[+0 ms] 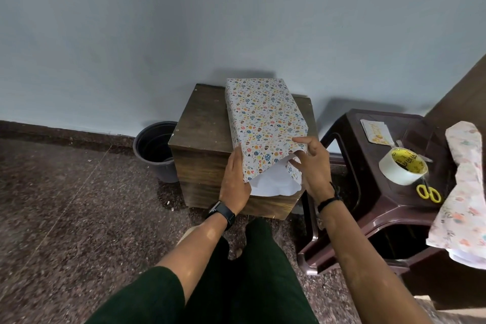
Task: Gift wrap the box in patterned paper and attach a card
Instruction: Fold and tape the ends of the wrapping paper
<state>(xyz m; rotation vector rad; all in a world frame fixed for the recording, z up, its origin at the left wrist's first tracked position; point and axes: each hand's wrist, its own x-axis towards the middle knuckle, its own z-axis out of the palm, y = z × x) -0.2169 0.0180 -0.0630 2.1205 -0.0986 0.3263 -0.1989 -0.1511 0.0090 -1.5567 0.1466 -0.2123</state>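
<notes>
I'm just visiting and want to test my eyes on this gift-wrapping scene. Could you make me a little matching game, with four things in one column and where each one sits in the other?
Things:
1. wrapped box
2. tape roll
3. scissors
4. black pot

Places:
A. on the floor by the wall, left of the wooden stand
B. on the wooden stand, between both hands
C. near edge of the plastic stool, just in front of the tape roll
D. on the plastic stool, near the card

Pairs: 1-B, 2-D, 3-C, 4-A

Print on the tape roll [403, 166] and card [376, 132] is unreadable
</notes>
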